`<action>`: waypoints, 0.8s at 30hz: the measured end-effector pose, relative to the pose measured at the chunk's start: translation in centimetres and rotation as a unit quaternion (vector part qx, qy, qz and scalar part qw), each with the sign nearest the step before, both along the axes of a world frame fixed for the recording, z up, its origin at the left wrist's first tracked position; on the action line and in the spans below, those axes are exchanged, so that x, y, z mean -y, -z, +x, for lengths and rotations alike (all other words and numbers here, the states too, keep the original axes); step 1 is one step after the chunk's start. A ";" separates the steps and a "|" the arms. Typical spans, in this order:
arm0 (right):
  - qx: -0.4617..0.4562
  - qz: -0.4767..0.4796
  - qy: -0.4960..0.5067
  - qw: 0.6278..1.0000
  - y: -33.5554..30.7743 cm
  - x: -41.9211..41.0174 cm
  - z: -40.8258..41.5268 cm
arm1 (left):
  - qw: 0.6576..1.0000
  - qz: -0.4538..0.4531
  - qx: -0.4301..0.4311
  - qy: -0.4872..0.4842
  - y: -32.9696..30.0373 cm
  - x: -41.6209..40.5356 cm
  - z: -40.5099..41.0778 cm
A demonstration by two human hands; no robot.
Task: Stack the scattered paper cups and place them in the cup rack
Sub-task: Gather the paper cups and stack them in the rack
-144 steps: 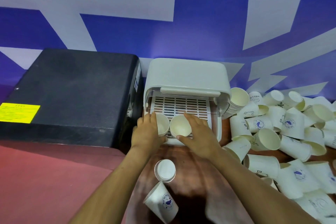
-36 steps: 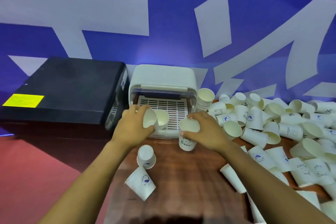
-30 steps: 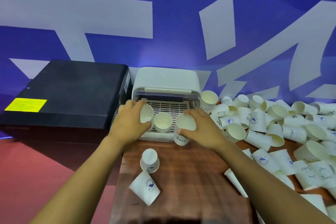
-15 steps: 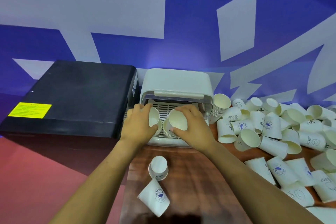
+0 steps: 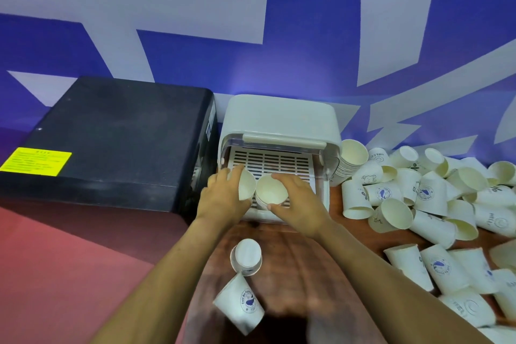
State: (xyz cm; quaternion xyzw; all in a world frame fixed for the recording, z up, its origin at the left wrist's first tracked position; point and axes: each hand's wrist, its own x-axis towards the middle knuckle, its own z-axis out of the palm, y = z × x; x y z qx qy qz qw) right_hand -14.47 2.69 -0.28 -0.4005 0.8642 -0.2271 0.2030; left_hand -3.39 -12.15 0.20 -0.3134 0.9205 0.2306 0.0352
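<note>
The cup rack point(image 5: 279, 125) sits at the centre of the frame, against the blue-and-white wall point(image 5: 307, 36). It is a white box with a slotted tray point(image 5: 279, 160) at its open front.

The left hand point(image 5: 223, 198) is at the left front of the tray. Its fingers are curled round a paper cup point(image 5: 247, 184) that is tilted, mouth facing right.

The right hand point(image 5: 298, 204) is at the right front of the tray. Thumb and fingers are curled round a short stack of cups point(image 5: 271, 192), mouth toward the camera. The stack rests on the tray, just beside the left-hand cup.

Further cups:
- One inverted cup point(image 5: 246, 257) stands on the wooden table point(image 5: 293, 260), lower centre.
- One cup lying on its side point(image 5: 240, 304) is just below it.
- A tall leaning stack point(image 5: 349, 162) touches the rack's right side.
- A scattered pile point(image 5: 432, 204) fills the right of the frame.

A black box point(image 5: 111, 142) with a yellow label point(image 5: 36, 161) stands at the left, just beside the rack.
</note>
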 end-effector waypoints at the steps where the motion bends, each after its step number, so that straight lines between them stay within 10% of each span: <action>1: 0.005 0.007 -0.003 1.000 0.2 -0.1 0.0 | 1.000 0.008 0.008 0.000 0.4 0.0 0.0; 11: 0.059 -0.004 0.000 0.998 1.2 -1.5 0.0 | 0.999 0.021 0.048 0.010 0.9 -0.4 0.6; 24: -0.008 0.020 0.087 0.996 -1.0 -11.0 1.3 | 0.981 0.031 -0.135 0.139 -1.2 -8.1 0.5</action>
